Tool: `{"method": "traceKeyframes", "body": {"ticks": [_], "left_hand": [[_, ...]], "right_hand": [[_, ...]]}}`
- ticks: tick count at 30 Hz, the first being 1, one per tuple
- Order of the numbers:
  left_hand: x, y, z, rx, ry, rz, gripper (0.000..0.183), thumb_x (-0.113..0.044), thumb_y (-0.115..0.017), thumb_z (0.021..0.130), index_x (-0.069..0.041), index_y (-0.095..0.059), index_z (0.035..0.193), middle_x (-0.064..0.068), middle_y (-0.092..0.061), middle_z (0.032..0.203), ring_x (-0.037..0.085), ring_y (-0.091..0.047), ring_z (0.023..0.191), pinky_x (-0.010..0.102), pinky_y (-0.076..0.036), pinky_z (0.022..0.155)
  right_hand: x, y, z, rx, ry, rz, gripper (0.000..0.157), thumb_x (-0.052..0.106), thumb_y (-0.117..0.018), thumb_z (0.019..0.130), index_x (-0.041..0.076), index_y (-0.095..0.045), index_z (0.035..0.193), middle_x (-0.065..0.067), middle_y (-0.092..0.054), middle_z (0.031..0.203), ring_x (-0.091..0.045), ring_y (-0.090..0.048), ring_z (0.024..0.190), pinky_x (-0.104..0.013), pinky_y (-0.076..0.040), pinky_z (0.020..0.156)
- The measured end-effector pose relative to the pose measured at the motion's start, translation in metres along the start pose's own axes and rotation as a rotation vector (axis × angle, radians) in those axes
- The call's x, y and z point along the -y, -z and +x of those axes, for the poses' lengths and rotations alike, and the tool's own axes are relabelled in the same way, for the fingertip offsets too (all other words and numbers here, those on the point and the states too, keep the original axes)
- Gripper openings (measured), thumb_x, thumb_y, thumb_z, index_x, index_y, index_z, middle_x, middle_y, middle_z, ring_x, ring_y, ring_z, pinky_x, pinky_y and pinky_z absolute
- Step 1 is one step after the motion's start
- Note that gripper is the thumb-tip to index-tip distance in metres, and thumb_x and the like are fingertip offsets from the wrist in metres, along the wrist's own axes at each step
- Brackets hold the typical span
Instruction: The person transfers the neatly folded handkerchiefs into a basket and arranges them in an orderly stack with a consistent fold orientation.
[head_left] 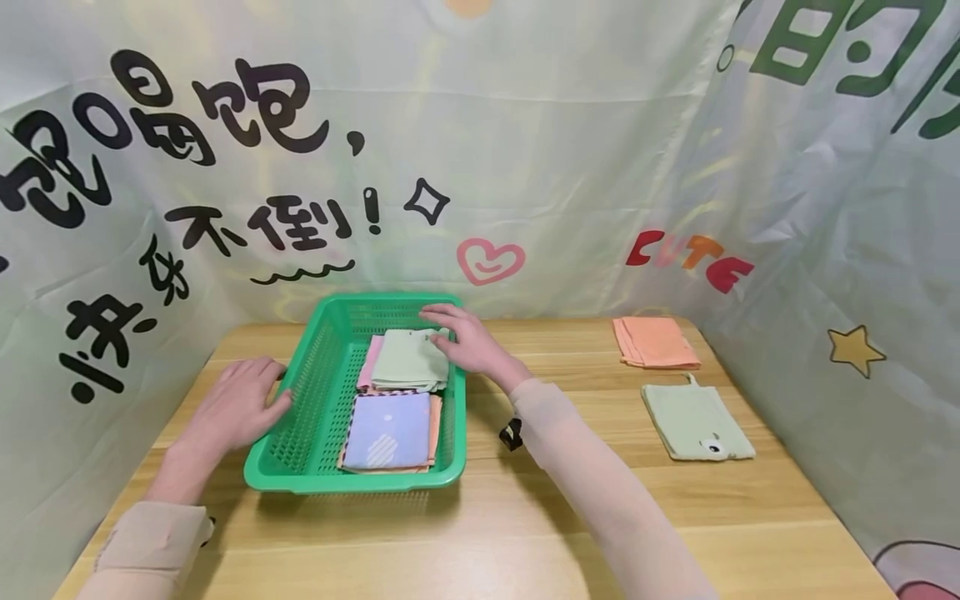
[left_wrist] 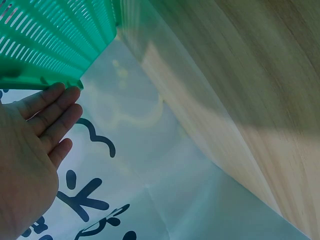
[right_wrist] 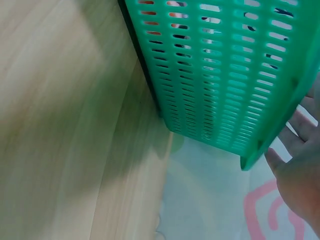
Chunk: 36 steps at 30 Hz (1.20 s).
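A green plastic basket (head_left: pixel 300 482) with slotted walls stands on the table. Inside, a folded pale green cloth (head_left: pixel 408 358) lies over a pink one (head_left: pixel 369 367), and a folded lavender cloth (head_left: pixel 386 429) lies over an orange one (head_left: pixel 435 421). My left hand (head_left: pixel 236 406) is at the basket's left rim; in the left wrist view its fingers (left_wrist: pixel 55 112) are extended beside the rim. My right hand (head_left: pixel 471 340) reaches over the right rim, fingers loosely extended above the pale green cloth. Whether they touch that cloth is unclear.
On the right of the wooden table (head_left: pixel 525 517) lie a folded orange cloth (head_left: pixel 656 342) and, nearer, a pale green cloth (head_left: pixel 697 421) with an eye design and hanging loop. Printed fabric walls (head_left: pixel 570 167) enclose the table at the back and sides.
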<state>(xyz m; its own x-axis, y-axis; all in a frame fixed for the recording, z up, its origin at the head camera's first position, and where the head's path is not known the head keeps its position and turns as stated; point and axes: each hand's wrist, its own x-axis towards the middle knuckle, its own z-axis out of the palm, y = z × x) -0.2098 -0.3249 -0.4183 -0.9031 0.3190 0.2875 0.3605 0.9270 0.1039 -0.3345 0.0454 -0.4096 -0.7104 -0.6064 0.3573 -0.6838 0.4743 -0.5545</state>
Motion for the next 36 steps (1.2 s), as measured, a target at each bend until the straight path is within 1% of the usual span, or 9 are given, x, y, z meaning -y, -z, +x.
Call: {"method": "traceKeyframes", "body": {"ticks": [1,6,11,16,20,24,28,33,36], "left_hand": [[0.000,0.000,0.000,0.001,0.000,0.001,0.041,-0.027,-0.057,0.098,0.006,-0.061,0.121,0.024,-0.063,0.118,0.046,-0.056,0.116,0.065,-0.037,0.107],[0.000,0.000,-0.001,0.007,0.005,0.005,0.042,-0.028,-0.057,0.099,0.007,-0.060,0.122,0.025,-0.063,0.119,0.046,-0.055,0.117,0.065,-0.037,0.107],[0.000,0.001,-0.002,0.002,0.003,0.005,0.040,-0.027,-0.057,0.098,0.007,-0.060,0.121,0.024,-0.063,0.117,0.046,-0.056,0.116,0.064,-0.039,0.104],[0.001,0.001,-0.002,-0.005,-0.004,0.011,0.040,-0.027,-0.058,0.098,0.006,-0.061,0.120,0.024,-0.063,0.117,0.046,-0.056,0.115,0.064,-0.039,0.103],[0.001,0.001,-0.002,-0.009,-0.008,0.014,0.040,-0.027,-0.058,0.098,0.007,-0.060,0.120,0.025,-0.063,0.118,0.047,-0.056,0.116,0.065,-0.039,0.104],[0.001,0.001,-0.002,-0.011,-0.009,0.017,0.040,-0.027,-0.057,0.098,0.007,-0.060,0.120,0.025,-0.063,0.118,0.047,-0.055,0.116,0.065,-0.038,0.104],[0.001,0.001,-0.002,-0.013,-0.010,0.013,0.040,-0.027,-0.058,0.098,0.007,-0.060,0.120,0.025,-0.063,0.118,0.047,-0.055,0.117,0.065,-0.038,0.105],[0.000,0.001,-0.001,-0.016,-0.014,0.004,0.039,-0.026,-0.058,0.098,0.007,-0.061,0.119,0.024,-0.063,0.117,0.046,-0.056,0.115,0.064,-0.038,0.105],[-0.001,0.001,-0.001,-0.015,-0.017,0.003,0.039,-0.027,-0.058,0.098,0.006,-0.061,0.118,0.024,-0.063,0.117,0.046,-0.056,0.114,0.064,-0.038,0.104]], "right_hand": [[0.001,0.001,-0.002,-0.011,0.005,0.011,0.046,0.011,-0.060,0.104,0.008,-0.055,0.150,-0.010,-0.047,0.158,-0.029,-0.040,0.149,-0.049,-0.038,0.120],[0.005,0.009,-0.012,-0.065,0.010,0.037,0.049,0.009,-0.061,0.103,0.012,-0.054,0.152,-0.009,-0.046,0.159,-0.027,-0.039,0.150,-0.048,-0.037,0.122],[0.006,0.018,-0.024,-0.121,0.004,0.063,0.050,0.005,-0.062,0.101,0.010,-0.055,0.150,-0.008,-0.047,0.159,-0.027,-0.039,0.150,-0.048,-0.036,0.122],[0.000,0.027,-0.036,-0.178,0.009,0.067,0.049,0.002,-0.062,0.100,0.006,-0.057,0.148,-0.010,-0.048,0.158,-0.028,-0.040,0.149,-0.050,-0.036,0.122],[-0.008,0.037,-0.046,-0.198,0.004,0.061,0.049,0.002,-0.060,0.100,0.004,-0.056,0.149,-0.012,-0.047,0.158,-0.030,-0.041,0.149,-0.050,-0.038,0.121],[-0.018,0.046,-0.057,-0.219,-0.026,0.028,0.049,0.004,-0.061,0.101,0.005,-0.055,0.149,-0.009,-0.047,0.159,-0.029,-0.040,0.149,-0.050,-0.037,0.121],[-0.030,0.055,-0.069,-0.239,-0.053,-0.007,0.049,0.004,-0.062,0.101,0.005,-0.055,0.149,-0.011,-0.046,0.160,-0.030,-0.039,0.150,-0.051,-0.035,0.122],[-0.042,0.066,-0.083,-0.235,-0.092,-0.060,0.050,0.004,-0.062,0.101,0.005,-0.053,0.151,-0.012,-0.043,0.161,-0.033,-0.037,0.150,-0.055,-0.033,0.122],[-0.047,0.072,-0.092,-0.234,-0.117,-0.117,0.051,0.005,-0.063,0.101,0.006,-0.053,0.151,-0.011,-0.042,0.163,-0.035,-0.038,0.150,-0.057,-0.033,0.122]]}}
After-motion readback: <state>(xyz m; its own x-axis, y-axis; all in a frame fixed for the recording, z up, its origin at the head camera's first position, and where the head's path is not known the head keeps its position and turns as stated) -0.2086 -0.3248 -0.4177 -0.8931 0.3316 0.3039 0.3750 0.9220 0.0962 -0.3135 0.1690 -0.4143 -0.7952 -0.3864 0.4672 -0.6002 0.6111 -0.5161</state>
